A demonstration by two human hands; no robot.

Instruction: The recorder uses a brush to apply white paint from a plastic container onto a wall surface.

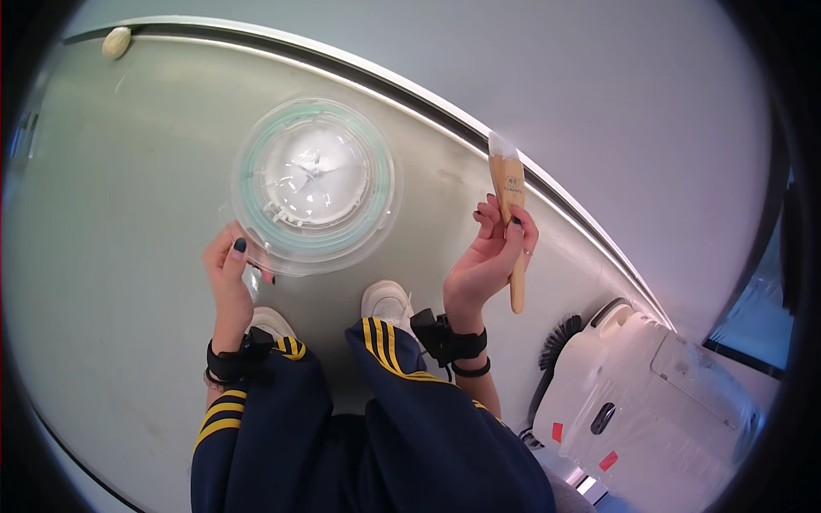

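Note:
My left hand [238, 256] grips the lower left rim of a round clear plastic container [314, 247] with pale green rings. White, glossy, creamy stuff [317, 173] lies in its middle, with a peak at the centre. At the right, my right hand [497, 247] holds a flat brush with a wooden handle [512, 183] by its narrow part. The brush points away from me, bristles up, and its tip looks coated whitish. Brush and container are apart.
A pale round object [117, 43] lies at the far left by the base of the wall [577, 77]. At the lower right stands a white machine with a black round brush [593, 391]. My white shoes [387, 300] are on the grey floor [128, 192] just below the container.

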